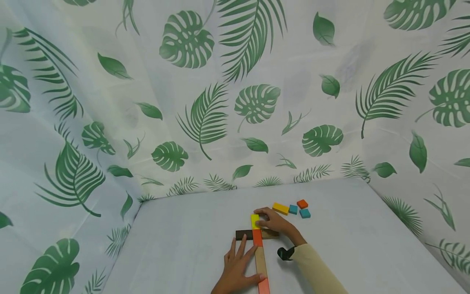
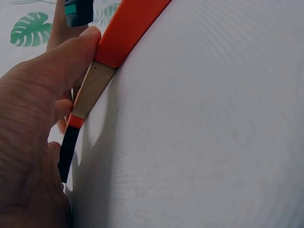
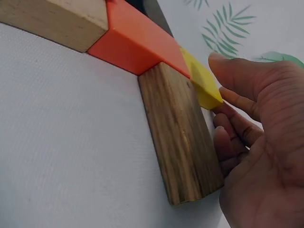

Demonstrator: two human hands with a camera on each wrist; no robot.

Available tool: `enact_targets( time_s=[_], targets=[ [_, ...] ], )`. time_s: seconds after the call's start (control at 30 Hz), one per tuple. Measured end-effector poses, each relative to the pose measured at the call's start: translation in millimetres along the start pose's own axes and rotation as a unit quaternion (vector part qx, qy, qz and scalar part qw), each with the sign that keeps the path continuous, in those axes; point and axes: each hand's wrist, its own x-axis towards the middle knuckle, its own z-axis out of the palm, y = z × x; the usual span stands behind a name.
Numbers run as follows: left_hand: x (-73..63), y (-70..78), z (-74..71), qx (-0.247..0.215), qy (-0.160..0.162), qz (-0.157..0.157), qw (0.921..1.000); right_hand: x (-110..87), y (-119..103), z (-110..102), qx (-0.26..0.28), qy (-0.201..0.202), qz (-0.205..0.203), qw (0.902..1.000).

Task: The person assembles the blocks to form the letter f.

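R grip (image 1: 273, 221) is narrow, set about the yellow end block (image 1: 254, 220), thumb at its R side & index curled round the far end; how hard it squeezes, can't tell. L grip (image 1: 235, 267) is spread wide, holding nothing, thumb touching the row at the joint btwn the pale wood block (image 1: 260, 261) & pink block (image 1: 263, 287), index tip by the row's L edge.

Yellow end block lies flat on the worktop (image 1: 176, 245), at the far end of the row, meeting the red-orange block (image 1: 257, 237). Dark block (image 1: 239, 234) & brown block (image 1: 269, 234) stick out L & R of that one, like a cross. Spares sit nr the R grip, beyond it: yellow spare (image 1: 280, 208), two blue spares (image 1: 293, 209), orange spare (image 1: 302, 203).

Step in hand looks like truing up the yellow end block. To do it well: light push along the row, straight toward the red-orange block, so faces meet flush w/o shoving the whole line; thumb & index should square the sides at the same time. L grip should brace the near blocks w/ gentle pressure, no sideways push. Main risk, prob., is the R palm: it's just beside the brown block & could knock it askew, so wrist high, esp. on letting go.
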Motion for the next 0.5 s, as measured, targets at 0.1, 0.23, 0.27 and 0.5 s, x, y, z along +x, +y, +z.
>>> enact_targets(
  time_s=[0.1, 0.23, 0.27, 0.5],
  targets=[
    [0.3, 0.2, -0.6, -0.004, -0.002, -0.002, 1.0, 0.4, -1.4, -1.3, 0.009, 0.014, 0.008, 0.9998],
    [-0.7, 1.4, -1.8, -0.002, 0.005, 0.008, 0.9999, 1.7, -1.5, -2.4, 0.026, 0.06, 0.031, 0.9974],
    [-1.6, 2.5, -2.5, 0.0, 0.009, 0.012, 0.9999, 1.9, -1.0, -2.7, 0.024, 0.08, 0.035, 0.9959],
    [-5.3, 5.9, -4.6, -0.002, 0.008, 0.004, 1.0, -1.1, 7.6, -4.8, -0.024, 0.244, 0.05, 0.9681]
  ],
)
